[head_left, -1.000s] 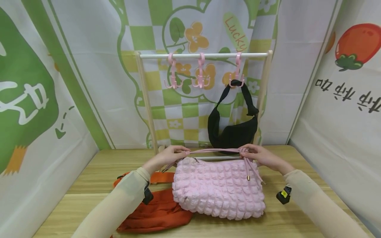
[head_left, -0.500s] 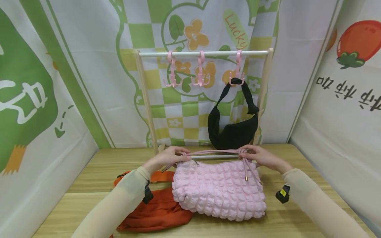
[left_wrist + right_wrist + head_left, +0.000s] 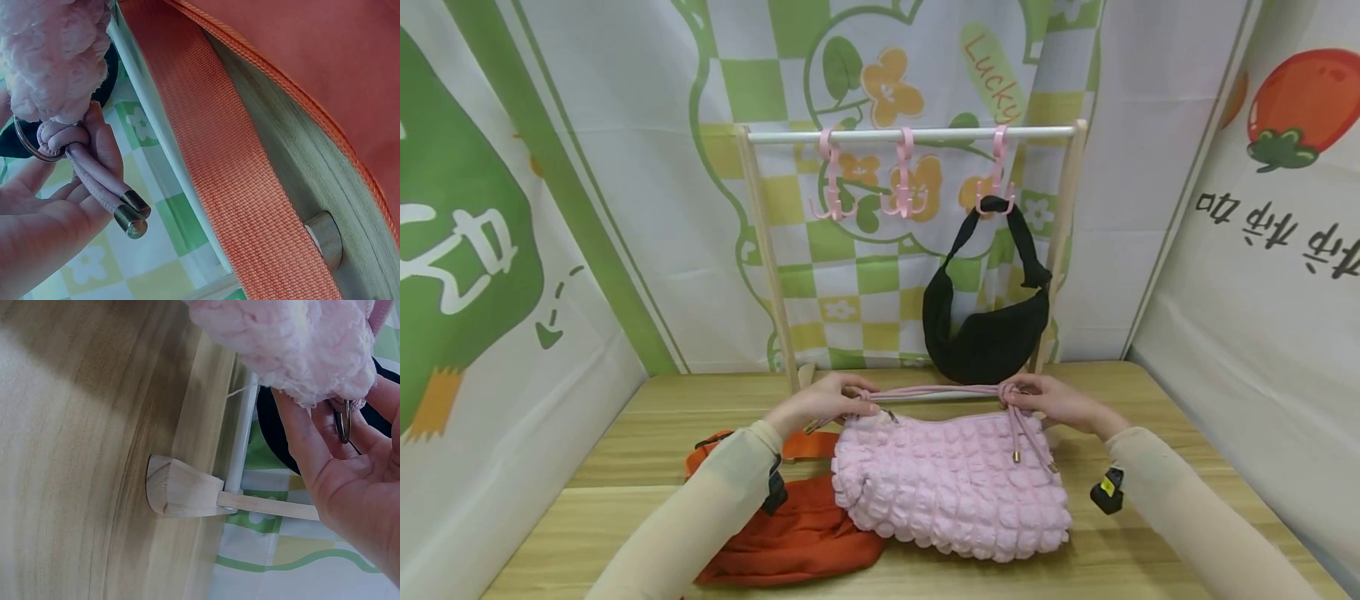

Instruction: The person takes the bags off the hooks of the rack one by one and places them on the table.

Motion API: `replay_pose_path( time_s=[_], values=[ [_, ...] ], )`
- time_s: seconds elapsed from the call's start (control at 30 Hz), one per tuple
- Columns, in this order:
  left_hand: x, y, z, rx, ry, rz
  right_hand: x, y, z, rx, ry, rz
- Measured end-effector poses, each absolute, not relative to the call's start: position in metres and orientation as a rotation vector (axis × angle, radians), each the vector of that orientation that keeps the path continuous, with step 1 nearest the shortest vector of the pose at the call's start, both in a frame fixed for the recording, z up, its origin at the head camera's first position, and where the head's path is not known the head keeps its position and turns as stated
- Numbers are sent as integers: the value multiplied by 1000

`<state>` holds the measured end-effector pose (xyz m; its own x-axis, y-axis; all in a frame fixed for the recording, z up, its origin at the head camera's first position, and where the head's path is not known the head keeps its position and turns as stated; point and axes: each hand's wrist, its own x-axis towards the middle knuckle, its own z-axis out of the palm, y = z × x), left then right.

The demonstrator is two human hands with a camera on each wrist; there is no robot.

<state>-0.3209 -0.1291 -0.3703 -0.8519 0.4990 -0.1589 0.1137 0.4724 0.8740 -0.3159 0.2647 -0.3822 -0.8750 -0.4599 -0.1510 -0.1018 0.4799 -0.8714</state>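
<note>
A puffy pink shoulder bag (image 3: pixel 955 483) lies low over the table, its cord strap (image 3: pixel 932 392) drawn taut along the top. My left hand (image 3: pixel 827 398) pinches the strap's left end; the left wrist view has a knot, a metal ring (image 3: pixel 34 147) and two metal-tipped cord ends (image 3: pixel 112 187) beside the fingers. At the strap's other end, my right hand (image 3: pixel 1060 402) grips the knotted cord, thumb in front, with cord ends dangling below. In the right wrist view a metal ring (image 3: pixel 342 422) shows between the fingers under the bag's corner.
An orange bag (image 3: pixel 797 533) lies on the wooden table (image 3: pixel 602 500), partly under the pink one. Behind stands a rack (image 3: pixel 925 135) with three pink hooks (image 3: pixel 904 179); a black bag (image 3: pixel 988 333) hangs from the rightmost. Printed cloth walls enclose the sides and back.
Both hands have come down slightly with the strap, which now sits a little lower and nearer. The pink bag's body has barely shifted; the hold at both ends is kept.
</note>
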Motion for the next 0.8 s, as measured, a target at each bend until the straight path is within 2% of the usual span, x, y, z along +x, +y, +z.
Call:
replay_pose_path(
  time_s=[0.8],
  values=[
    [-328, -132, -385, 533, 2325, 1278, -322, 264, -400, -469, 2325, -1295]
  ],
)
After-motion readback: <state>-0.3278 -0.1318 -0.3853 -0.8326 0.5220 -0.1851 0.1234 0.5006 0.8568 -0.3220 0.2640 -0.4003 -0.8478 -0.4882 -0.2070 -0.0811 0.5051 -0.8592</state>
